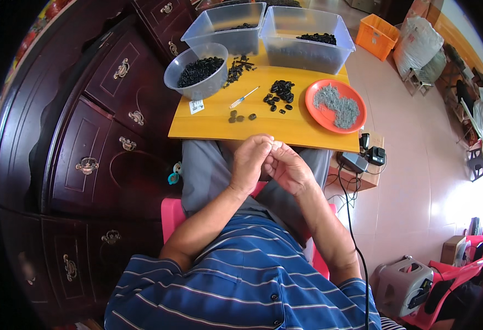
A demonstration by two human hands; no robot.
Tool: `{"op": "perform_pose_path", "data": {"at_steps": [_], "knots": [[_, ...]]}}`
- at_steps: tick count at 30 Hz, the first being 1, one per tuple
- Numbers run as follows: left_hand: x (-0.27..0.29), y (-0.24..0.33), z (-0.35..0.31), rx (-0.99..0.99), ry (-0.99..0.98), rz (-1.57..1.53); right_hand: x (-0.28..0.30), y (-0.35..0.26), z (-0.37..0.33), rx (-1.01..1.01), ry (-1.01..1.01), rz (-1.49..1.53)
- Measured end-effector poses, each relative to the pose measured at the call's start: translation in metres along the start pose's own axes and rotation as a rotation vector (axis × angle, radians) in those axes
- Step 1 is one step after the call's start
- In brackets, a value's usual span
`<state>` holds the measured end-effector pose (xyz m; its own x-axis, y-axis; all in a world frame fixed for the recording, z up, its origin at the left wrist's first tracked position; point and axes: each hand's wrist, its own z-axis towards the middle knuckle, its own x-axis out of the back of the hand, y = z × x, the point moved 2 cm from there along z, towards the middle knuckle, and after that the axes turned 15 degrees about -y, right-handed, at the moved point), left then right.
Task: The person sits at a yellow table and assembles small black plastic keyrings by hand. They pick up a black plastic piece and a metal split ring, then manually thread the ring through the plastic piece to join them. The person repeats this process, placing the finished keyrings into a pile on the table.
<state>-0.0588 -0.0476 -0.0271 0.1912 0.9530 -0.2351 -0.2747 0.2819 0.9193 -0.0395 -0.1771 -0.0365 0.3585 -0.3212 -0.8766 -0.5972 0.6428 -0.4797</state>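
Just in front of the yellow table's (214,124) near edge, my left hand (249,162) and my right hand (290,168) meet at the fingertips. Both are closed in a pinch; whatever lies between them is too small to make out. Beyond them on the tabletop lie several brownish oval pieces (240,117) and a pile of small black oval parts (281,91). A thin screwdriver-like tool (244,97) rests farther left. To the right, an orange-red plate (314,110) holds a heap of small grey metallic pieces (337,104).
A translucent bowl (176,82) of black parts stands at the table's left, beside loose black bits (238,69). Two clear bins (225,39) line the back. Small devices with cables (354,162) sit on a low stand at right. Dark wooden drawers (95,124) flank my left.
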Motion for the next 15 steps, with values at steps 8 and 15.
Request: {"op": "perform_pose_path", "data": {"at_steps": [8, 15], "knots": [[0.005, 0.012, -0.002, 0.018, -0.078, 0.059, -0.007, 0.003, 0.000, 0.035, -0.063, 0.045], [0.008, -0.005, -0.006, 0.022, 0.079, 0.069, -0.006, 0.017, 0.004, 0.141, 0.025, 0.054]]}}
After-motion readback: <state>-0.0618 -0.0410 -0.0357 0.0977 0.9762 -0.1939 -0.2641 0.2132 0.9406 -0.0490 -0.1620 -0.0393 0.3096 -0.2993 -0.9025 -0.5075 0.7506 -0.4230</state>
